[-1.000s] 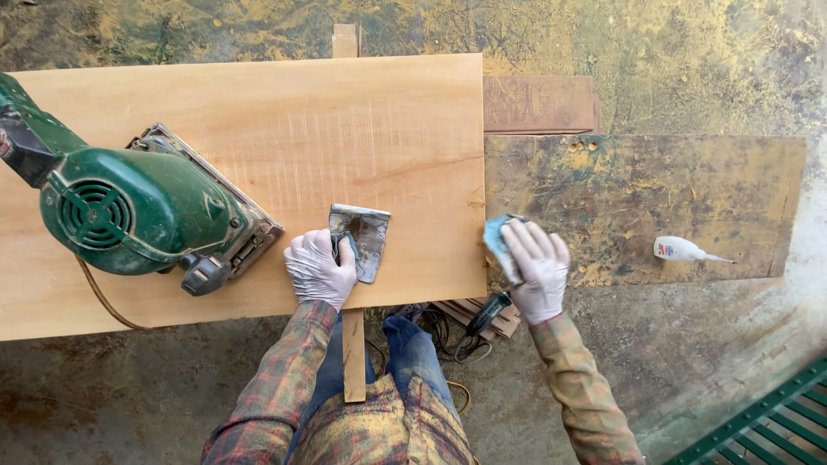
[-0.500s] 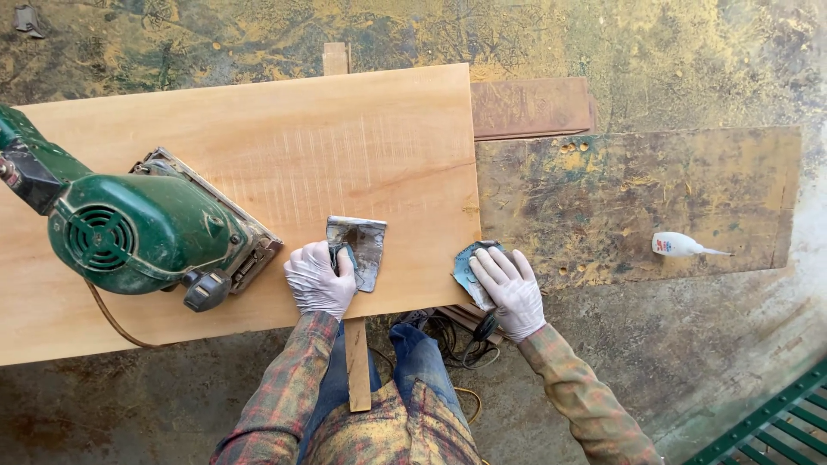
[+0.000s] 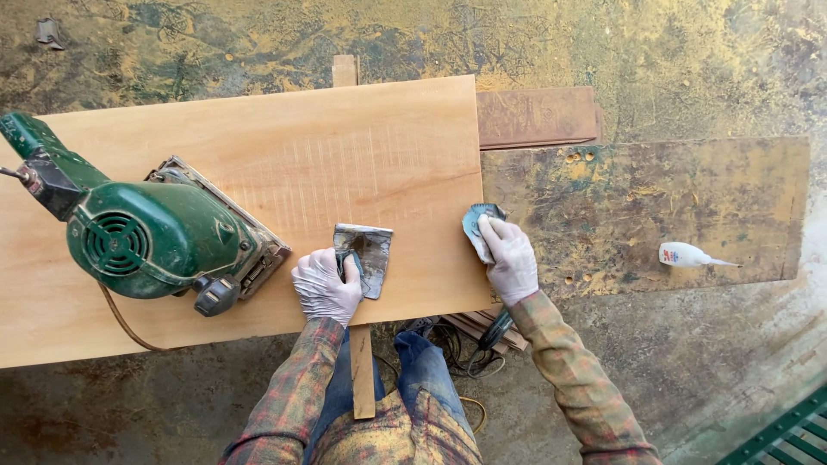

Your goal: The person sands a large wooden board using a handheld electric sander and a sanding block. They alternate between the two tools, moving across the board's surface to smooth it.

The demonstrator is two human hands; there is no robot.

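Note:
A wide pale wooden board (image 3: 284,164) lies across the work spot. My left hand (image 3: 325,286), in a white glove, rests on the board's near part and holds a grey metal scraper blade (image 3: 369,255) flat against the wood. My right hand (image 3: 511,258), also gloved, presses a small bluish-grey sanding pad (image 3: 475,223) against the board's right end edge. A green electric circular saw (image 3: 151,237) sits on the board to the left of my left hand.
A dark stained plank (image 3: 655,211) lies to the right with a small white glue bottle (image 3: 687,255) on it. A reddish board (image 3: 534,116) lies behind it. A narrow wooden strip (image 3: 363,370) runs under the board. Cables lie near my knees; a green grating (image 3: 780,435) is at bottom right.
My right hand with the pad dipped back toward me along the board's right end, then came forward again onto the edge. My left hand stayed on the scraper. The view shifted slightly.

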